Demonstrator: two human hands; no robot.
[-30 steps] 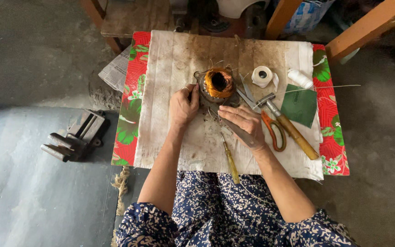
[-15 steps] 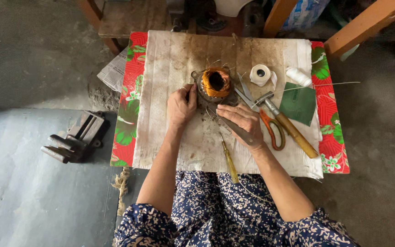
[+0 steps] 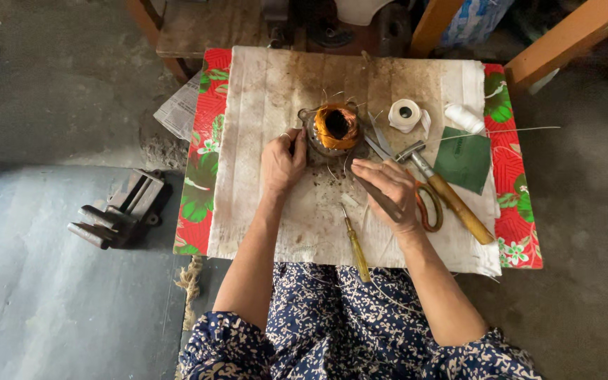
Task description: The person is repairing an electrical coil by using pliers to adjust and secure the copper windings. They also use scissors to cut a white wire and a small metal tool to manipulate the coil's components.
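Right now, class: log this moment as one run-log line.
left hand: touching rim of copper-wound stator | right hand: resting on cloth, fingers near stator | nearby: hammer, scissors, screwdriver, tape roll

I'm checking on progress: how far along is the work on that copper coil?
Done: copper winding sits wound inside its metal core. In hand: the left hand steadies the core's edge; the right hand rests beside it on the cloth. Left: loose wire ends stick out; tape roll and hammer lie untouched.

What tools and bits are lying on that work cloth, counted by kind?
Copper-wound coil: 1
Hammer: 1
Scissors: 1
Screwdriver: 1
White tape roll: 1
White thread spool: 1
Green sheet: 1
Total: 7
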